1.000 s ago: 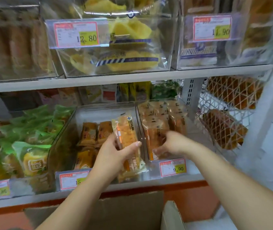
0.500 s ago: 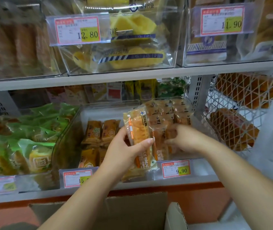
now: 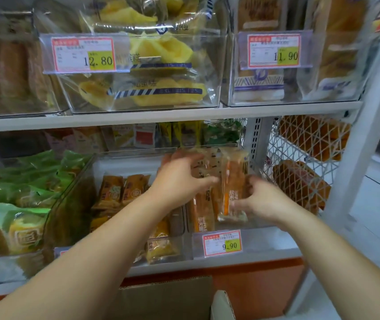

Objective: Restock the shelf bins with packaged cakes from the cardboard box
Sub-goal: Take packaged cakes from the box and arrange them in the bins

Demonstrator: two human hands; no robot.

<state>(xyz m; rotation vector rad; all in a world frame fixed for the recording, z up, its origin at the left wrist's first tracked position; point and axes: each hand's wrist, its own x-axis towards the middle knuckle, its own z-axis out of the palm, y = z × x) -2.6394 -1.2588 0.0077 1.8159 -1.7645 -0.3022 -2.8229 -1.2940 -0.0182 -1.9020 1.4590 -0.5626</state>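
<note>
Now right grip (image 3: 263,200) holds packaged cake (image 3: 231,181) inside bin (image 3: 267,242)

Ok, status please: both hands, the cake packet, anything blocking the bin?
Left grip flat against cakes standing in the bin. Right grip holds cake packet upright, inside bin. Nothing blocking seen; picture blurred.

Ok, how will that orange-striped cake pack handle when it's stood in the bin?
Probably light and squashy: the cake pack looks like sponge in thin film. Standing on end, it likely tips unless neighbouring packs prop it.
</note>
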